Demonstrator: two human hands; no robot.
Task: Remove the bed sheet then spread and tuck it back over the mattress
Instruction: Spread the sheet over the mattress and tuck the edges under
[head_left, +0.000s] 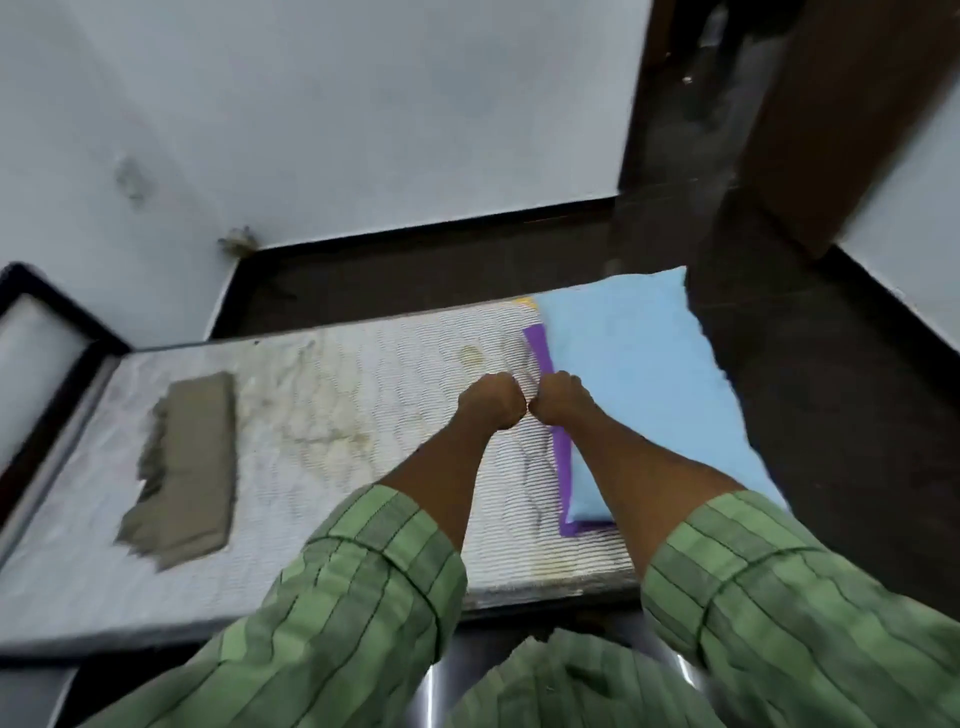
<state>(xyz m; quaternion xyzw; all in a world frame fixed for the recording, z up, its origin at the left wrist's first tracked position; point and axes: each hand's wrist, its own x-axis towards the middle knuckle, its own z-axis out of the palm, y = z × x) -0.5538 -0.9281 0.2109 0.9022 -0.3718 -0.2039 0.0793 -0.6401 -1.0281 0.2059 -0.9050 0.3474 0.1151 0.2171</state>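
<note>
- Head view: left hand (491, 401) and right hand (560, 397) clenching into fists, knuckles touching, mid-frame, holding nothing.
- Folded sheet (182, 470) lying left on bare mattress (363, 415).
- Blue pillow (634, 384) sitting right.

White walls (363, 104) meet a dark floor (805, 389); a brown door (841, 114) stands right.

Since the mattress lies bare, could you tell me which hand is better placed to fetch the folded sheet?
Left, probably. The sheet lies on the mattress to the person's left, and the left hand is the nearer; the right hand is by the pillow and would have to cross over.
</note>
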